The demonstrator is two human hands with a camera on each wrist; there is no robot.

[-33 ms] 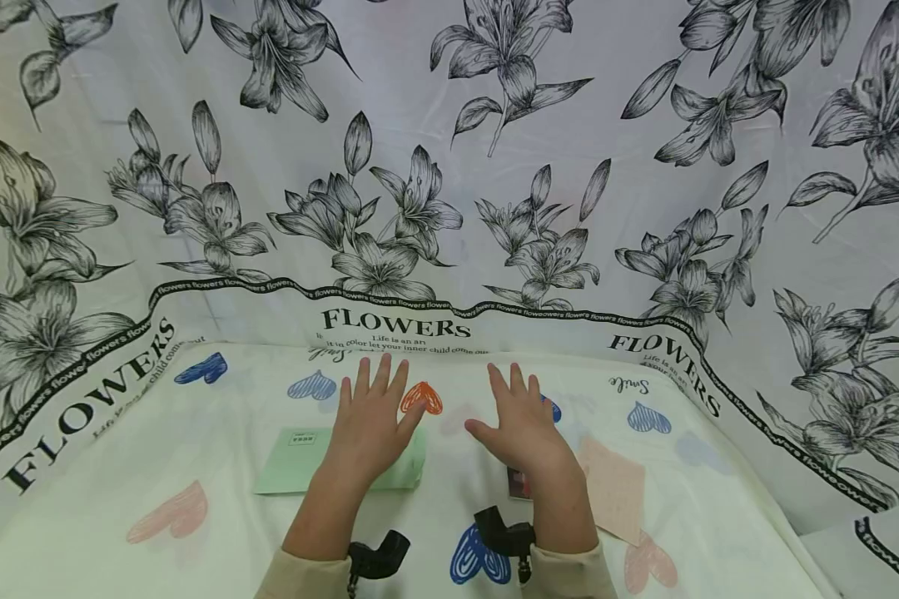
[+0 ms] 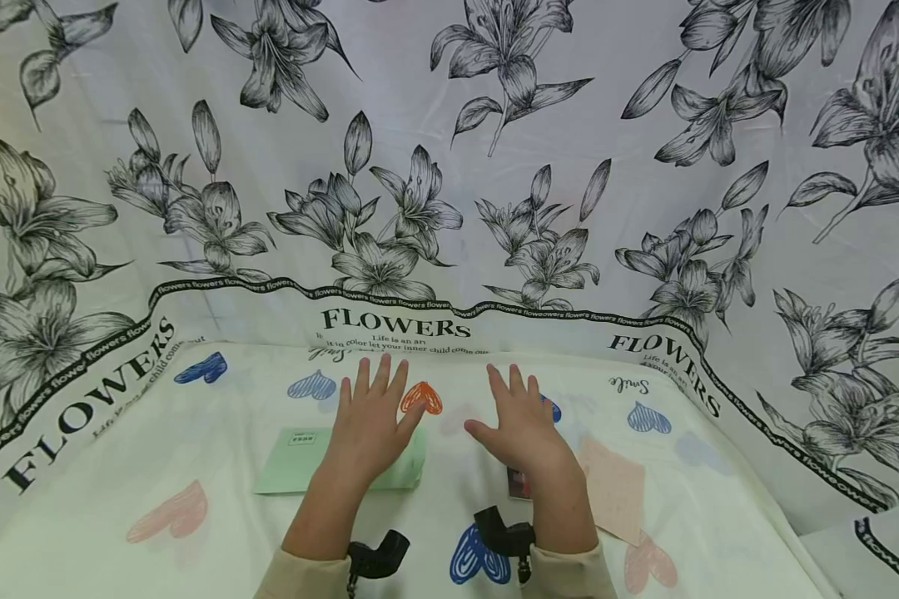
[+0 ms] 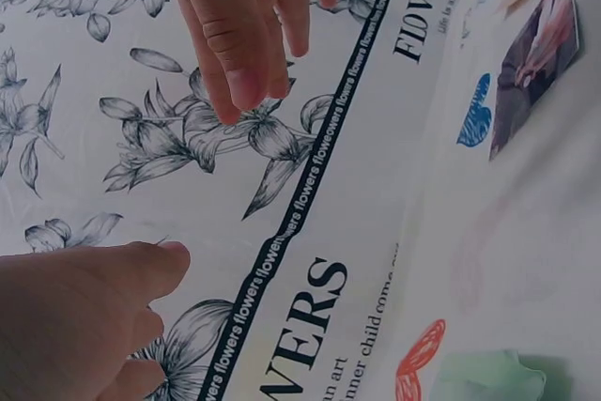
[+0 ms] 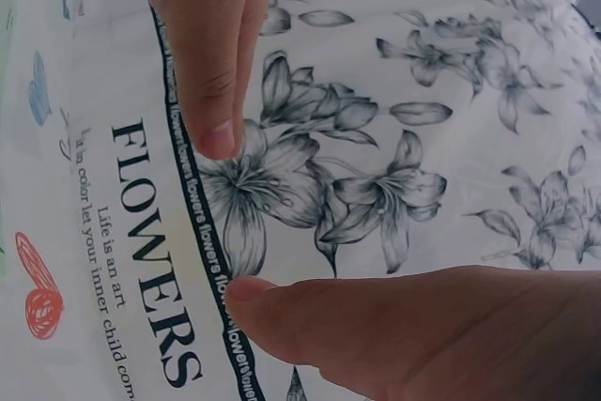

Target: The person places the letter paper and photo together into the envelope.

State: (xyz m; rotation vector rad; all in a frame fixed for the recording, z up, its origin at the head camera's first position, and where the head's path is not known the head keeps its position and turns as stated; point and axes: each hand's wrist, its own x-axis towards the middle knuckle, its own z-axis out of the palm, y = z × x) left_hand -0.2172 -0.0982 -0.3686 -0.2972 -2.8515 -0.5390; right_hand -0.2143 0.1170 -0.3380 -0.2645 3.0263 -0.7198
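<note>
Work looks to be at the starting or resting point: nothing gripped, nothing lifted. Left hand (image 2: 370,428) and right hand (image 2: 526,424) are apart from each other, palms down, fingers straight and spread; both grips empty. Pale green envelope (image 2: 288,466) lies flat on the heart-print tablecloth (image 2: 67,532), partly behind the left hand and wrist. Printed photo (image 2: 519,485) lies mostly hidden behind the right wrist; left wrist view shows more of its dark picture. Peach paper sheet (image 2: 620,491) sits just right of that wrist, askew, near the photo; overlap can't be told. Done: no handling shows as finished; the three paper items lie separate from the envelope. Left: apparently all handling of them. Whether anything is inside the envelope can't be told.
</note>
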